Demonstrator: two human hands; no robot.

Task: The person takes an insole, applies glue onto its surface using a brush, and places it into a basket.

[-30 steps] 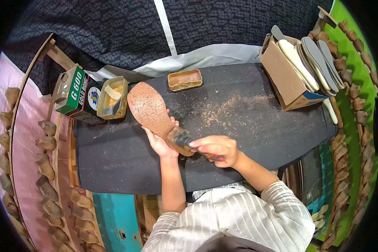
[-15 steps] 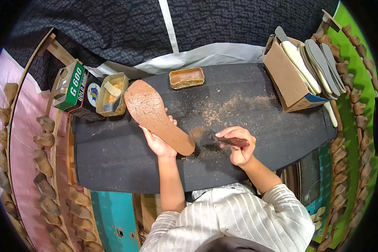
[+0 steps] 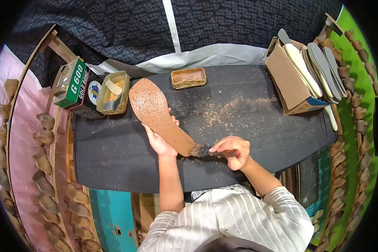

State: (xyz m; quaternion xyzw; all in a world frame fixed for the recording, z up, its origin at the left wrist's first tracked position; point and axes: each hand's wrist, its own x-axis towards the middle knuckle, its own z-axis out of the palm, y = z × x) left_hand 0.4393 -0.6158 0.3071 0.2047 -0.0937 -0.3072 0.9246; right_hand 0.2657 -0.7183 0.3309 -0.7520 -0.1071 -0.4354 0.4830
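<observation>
A brown shoe sole (image 3: 155,111) is held tilted over the table by my left hand (image 3: 161,140), with fingers behind it and the thumb along its near edge. Its broad upper end looks wet and bumpy, while the narrow end is smoother. My right hand (image 3: 234,152) is closed around the reddish handle of a brush (image 3: 206,150). The dark bristles touch the narrow end of the sole at its right edge.
Brown crumbs (image 3: 222,111) lie scattered on the black-covered table (image 3: 113,159). A shallow tray (image 3: 188,78) stands at the back. At left are a glue can (image 3: 77,90) and a tub (image 3: 113,92); at right, a cardboard box (image 3: 287,77) of insoles. Racks of shoe lasts (image 3: 42,161) flank both sides.
The brush has moved left and down, from just off the sole onto its narrow end. My left hand and the sole have shifted very little.
</observation>
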